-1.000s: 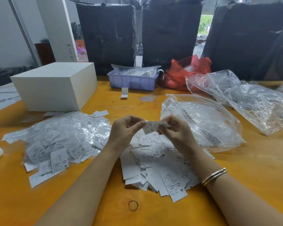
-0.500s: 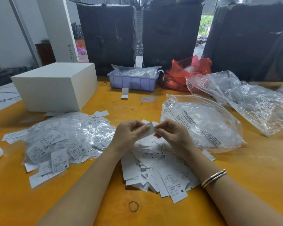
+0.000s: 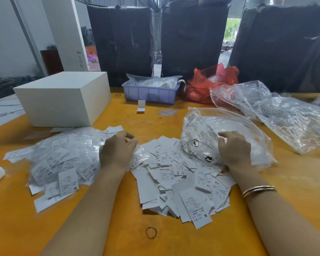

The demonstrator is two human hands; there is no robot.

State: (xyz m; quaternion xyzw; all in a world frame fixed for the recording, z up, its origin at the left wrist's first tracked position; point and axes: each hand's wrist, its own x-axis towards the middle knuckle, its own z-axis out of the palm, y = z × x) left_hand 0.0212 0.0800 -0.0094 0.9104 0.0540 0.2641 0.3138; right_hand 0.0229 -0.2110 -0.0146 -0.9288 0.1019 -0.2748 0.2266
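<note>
Centre table, a loose pile of size labels (image 3: 175, 182) is spread out, with S, XS, XL and M tags seen face up. Everything else is placed from that pile.

Just left of the pile, a heap of labels in small clear sleeves (image 3: 59, 159) is laid out. The left hand (image 3: 118, 152) is held over the inner edge of that heap, fingers curled and thumb brought close to the forefinger. Whether a sleeve is pinched there cannot be told.

Touching the pile's far right corner, a large clear zip bag (image 3: 198, 130) is slumped on the table (image 3: 118, 228), with printed warning text and round symbols on its plastic. The right hand (image 3: 233, 148) is set on this bag, fingers bent down into the crumpled film. A firm grasp cannot be confirmed, and the contents cannot be made out through the glare.

Beyond the pile, a lavender crate (image 3: 150, 95) is filled with clear packets. To the right of the crate, a red plastic bag (image 3: 211, 84) is bunched up, something pale showing inside. Far left of the pile, a closed white box (image 3: 63, 98) is parked. Well right of the pile, more clear bags (image 3: 288, 119) are strewn. Nearer than the pile, one rubber band (image 3: 151, 233) is lying flat.
</note>
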